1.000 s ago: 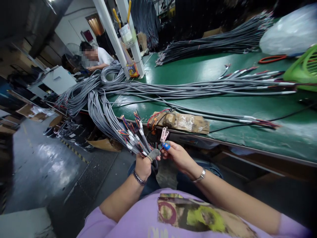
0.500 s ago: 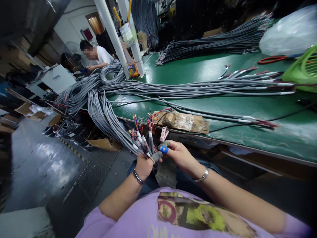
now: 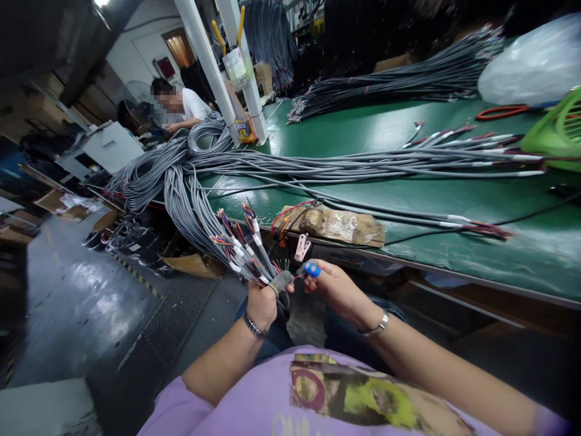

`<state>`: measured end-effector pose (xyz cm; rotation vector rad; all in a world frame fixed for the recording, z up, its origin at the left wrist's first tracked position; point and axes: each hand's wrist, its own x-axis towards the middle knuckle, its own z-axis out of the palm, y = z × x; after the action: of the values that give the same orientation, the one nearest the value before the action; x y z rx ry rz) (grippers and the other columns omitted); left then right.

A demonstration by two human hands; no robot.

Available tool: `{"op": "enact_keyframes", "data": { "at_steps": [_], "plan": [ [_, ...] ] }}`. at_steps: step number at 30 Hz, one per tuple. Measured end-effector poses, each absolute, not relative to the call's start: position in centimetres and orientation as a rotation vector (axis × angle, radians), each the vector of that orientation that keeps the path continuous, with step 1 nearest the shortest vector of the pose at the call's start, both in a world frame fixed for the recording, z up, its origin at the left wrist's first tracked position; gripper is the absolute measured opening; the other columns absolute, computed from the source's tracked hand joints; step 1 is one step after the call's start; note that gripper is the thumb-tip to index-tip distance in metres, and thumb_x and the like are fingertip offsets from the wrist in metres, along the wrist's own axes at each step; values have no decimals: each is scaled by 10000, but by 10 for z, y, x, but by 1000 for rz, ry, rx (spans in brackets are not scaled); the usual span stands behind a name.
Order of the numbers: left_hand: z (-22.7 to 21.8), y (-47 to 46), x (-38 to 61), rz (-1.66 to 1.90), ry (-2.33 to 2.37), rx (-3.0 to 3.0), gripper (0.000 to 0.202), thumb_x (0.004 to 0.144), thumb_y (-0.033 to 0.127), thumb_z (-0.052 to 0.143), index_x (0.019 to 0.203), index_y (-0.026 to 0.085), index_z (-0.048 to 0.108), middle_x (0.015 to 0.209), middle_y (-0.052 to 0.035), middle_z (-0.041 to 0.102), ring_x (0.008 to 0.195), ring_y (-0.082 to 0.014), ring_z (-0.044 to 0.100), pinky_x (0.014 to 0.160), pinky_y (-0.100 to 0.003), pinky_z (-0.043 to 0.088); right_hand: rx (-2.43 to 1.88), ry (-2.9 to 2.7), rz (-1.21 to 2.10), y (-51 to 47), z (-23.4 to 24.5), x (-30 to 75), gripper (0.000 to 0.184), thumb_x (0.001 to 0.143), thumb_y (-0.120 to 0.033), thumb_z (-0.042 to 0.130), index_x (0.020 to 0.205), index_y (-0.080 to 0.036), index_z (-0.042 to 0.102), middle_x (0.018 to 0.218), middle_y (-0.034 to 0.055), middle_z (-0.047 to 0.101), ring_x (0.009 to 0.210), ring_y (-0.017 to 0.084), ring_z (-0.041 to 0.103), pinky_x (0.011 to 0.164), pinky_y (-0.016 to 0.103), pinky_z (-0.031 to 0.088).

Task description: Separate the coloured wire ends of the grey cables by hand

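Note:
My left hand (image 3: pixel 263 303) is closed round a bunch of grey cable ends (image 3: pixel 238 248) with coloured wires splaying from their tips. A grey finger cot covers its thumb. My right hand (image 3: pixel 333 287) sits just to the right, pinching a thin coloured wire (image 3: pixel 297 277) between thumb and forefinger; a blue cot (image 3: pixel 312 269) covers the fingertip. The cables run up and left to a large grey cable bundle (image 3: pixel 181 181) hanging off the green table (image 3: pixel 363 200).
A taped wooden block (image 3: pixel 336 224) with a pink clip (image 3: pixel 302 247) lies at the table's near edge. More cable bundles (image 3: pixel 399 79), a green basket (image 3: pixel 556 130) and a plastic bag (image 3: pixel 535 60) lie farther back. Another person (image 3: pixel 181 109) sits at far left.
My right hand has drawn slightly to the right, away from the left hand, with a thin wire stretched between them. The cable ends have shifted and splayed in my left hand.

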<state>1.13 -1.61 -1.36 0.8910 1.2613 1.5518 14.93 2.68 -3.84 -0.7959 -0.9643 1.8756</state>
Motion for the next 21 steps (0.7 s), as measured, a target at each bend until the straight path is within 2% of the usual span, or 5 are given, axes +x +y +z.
{"op": "enact_keyframes", "data": {
  "at_steps": [3,7,10,13,21],
  "plan": [
    [-14,-15,12,1547,1265,870,202,623,315,761,577,142,667,493,-16,631,473,-151,605,496,-262,475,-812,-718,1988,40,-43,150,390,674,-554,724,726,-176,646,658,10,611,529,90,492,526,240,461],
    [-12,-11,18,1545,1227,903,189,639,308,752,596,136,687,524,-26,653,492,-153,619,508,-264,488,-712,-688,2167,49,-41,149,344,697,-483,739,810,-167,665,700,17,638,548,90,545,524,225,472],
    [-9,-8,23,1525,1184,930,199,638,327,755,612,139,694,560,-34,673,538,-167,641,550,-284,516,-607,-780,2217,45,-36,146,332,629,-424,804,736,-164,627,622,-7,610,562,122,602,545,240,464],
    [-11,-7,24,1522,1208,961,204,641,329,758,583,148,683,539,-23,663,537,-168,639,572,-293,527,-612,-847,2175,41,-31,143,345,587,-397,828,656,-165,582,547,-28,574,531,138,613,548,252,434],
    [-30,-10,15,1561,1245,1055,178,698,297,731,606,151,686,531,2,650,530,-144,616,605,-280,521,-776,-971,1962,37,-29,140,313,577,-359,813,680,-152,602,576,-5,613,499,114,549,505,244,326]
  ]
}}
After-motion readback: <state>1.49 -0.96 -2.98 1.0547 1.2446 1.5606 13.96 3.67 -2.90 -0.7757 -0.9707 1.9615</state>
